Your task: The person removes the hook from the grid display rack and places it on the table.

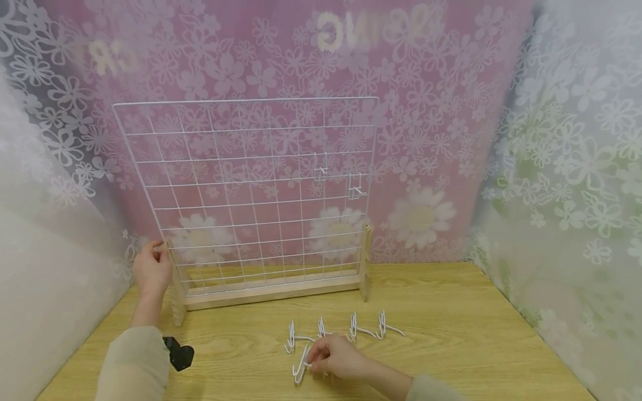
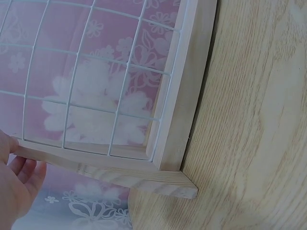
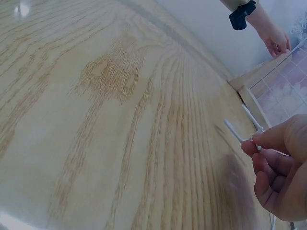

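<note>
The right hand pinches a white hook in its fingers, four loose hooks lying just beyond them, while farther off the left hand pinches the wooden stand, beside its fingers the wire grid bearing two hung hooks.

Pink flower-printed backdrop — whitish left wall, pale floral right wall, yellowish wood-grain tabletop

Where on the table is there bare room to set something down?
The table is bare right of the rightmost loose hook, toward the flowered wall, and between the black wrist device and the hook pinched by the right hand. It is crowded around that hand, beside the row of four hooks.
</note>
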Available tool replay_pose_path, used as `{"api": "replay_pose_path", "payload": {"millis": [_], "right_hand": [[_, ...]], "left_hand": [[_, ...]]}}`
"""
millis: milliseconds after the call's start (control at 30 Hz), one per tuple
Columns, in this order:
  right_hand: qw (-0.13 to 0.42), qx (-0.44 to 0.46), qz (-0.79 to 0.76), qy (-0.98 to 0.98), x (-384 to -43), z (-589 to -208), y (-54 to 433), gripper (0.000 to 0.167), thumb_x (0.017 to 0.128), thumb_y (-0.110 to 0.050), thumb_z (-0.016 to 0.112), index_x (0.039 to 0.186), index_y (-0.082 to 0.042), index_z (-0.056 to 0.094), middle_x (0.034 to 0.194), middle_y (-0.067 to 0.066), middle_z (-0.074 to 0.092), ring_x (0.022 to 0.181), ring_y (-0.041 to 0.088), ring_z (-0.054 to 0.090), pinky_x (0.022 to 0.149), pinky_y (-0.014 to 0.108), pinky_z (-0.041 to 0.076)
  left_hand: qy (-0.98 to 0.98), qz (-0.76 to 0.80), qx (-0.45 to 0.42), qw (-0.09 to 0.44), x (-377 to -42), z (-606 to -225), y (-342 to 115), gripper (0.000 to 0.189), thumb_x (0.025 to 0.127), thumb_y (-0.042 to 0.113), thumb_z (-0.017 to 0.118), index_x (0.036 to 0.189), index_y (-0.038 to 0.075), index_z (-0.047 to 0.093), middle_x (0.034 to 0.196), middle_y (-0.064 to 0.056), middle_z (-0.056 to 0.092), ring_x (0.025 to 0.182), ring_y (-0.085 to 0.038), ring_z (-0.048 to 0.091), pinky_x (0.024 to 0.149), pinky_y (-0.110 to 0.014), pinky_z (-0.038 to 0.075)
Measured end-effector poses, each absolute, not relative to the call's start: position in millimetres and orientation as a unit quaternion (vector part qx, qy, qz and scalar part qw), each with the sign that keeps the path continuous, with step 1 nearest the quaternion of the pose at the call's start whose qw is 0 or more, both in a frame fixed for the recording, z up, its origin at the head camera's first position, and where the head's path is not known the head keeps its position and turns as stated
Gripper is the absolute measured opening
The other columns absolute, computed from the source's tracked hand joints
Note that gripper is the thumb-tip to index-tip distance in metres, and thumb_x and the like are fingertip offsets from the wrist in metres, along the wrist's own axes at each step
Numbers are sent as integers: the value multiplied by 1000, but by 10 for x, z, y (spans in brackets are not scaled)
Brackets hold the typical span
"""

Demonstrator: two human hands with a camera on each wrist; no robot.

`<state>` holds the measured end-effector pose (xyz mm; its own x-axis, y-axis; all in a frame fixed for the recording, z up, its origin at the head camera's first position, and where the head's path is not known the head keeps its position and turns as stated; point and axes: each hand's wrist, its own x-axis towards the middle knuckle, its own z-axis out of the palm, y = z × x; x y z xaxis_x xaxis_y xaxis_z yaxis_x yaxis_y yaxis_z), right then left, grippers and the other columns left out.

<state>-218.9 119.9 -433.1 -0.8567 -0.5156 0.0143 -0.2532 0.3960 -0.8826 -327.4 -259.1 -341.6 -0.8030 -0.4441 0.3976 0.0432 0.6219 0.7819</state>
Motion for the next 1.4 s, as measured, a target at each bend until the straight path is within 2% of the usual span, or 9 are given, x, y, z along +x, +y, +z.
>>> {"api": "replay_pose_path", "payload": {"millis": [167,500,767,1133,1400], "right_hand": [[121,-230,-504,824,-2199,-4434,1176,8,74,7,69,76,0,66,60,2,60,49,2,47,45,14,36],[91,-221,-499,833,-2221,-4509,1152,9,69,7,71,73,-1,67,61,2,62,50,1,47,45,15,36],[83,-217,-486,843,-2210,-4511,1144,8,70,6,71,73,-1,68,62,1,63,52,0,47,46,16,36],[59,-216,-458,861,-2229,-4515,1147,8,70,2,73,71,-5,69,62,-5,62,52,0,45,48,18,39],[54,-221,-432,873,-2183,-4470,1174,6,73,-4,71,70,-7,68,58,-11,56,48,-1,44,48,18,38]], "left_hand": [[-854,-416,113,291,-3272,-3437,-2601,36,95,7,41,128,-6,45,101,-28,51,91,-41,47,78,-50,38],[-853,-415,118,294,-3266,-3433,-2604,35,95,7,41,127,-5,46,102,-28,52,91,-40,48,76,-50,39],[-853,-414,118,295,-3251,-3429,-2593,35,95,7,42,127,-6,46,101,-28,52,90,-41,48,73,-49,40],[-854,-416,109,292,-3278,-3390,-2599,36,95,8,41,128,-6,45,103,-28,52,92,-41,48,76,-49,40],[-852,-416,110,297,-3280,-3408,-2608,35,94,7,42,126,-6,47,102,-28,53,92,-41,48,78,-50,39]]}}
